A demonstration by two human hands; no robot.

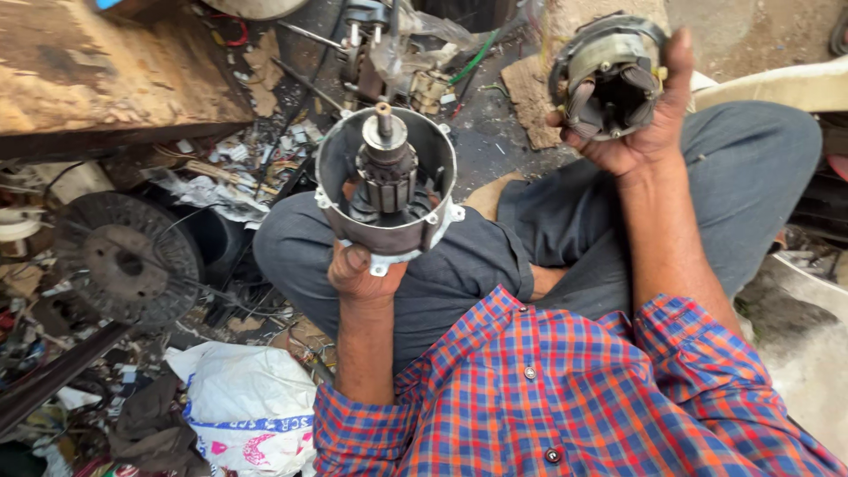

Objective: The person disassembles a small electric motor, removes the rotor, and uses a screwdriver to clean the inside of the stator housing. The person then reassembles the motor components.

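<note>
Hands apart: left hand (pixel 360 269) grips housing (pixel 389 190), rotor shaft upright, while right hand (pixel 640 124) fingers clasp stator (pixel 608 78) raised alongside, well clear.

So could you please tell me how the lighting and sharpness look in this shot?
Head view: soft, even daylight without harsh glare; the motor housing in the left hand and the stator in the right hand look sharp; edges bow slightly.
</note>
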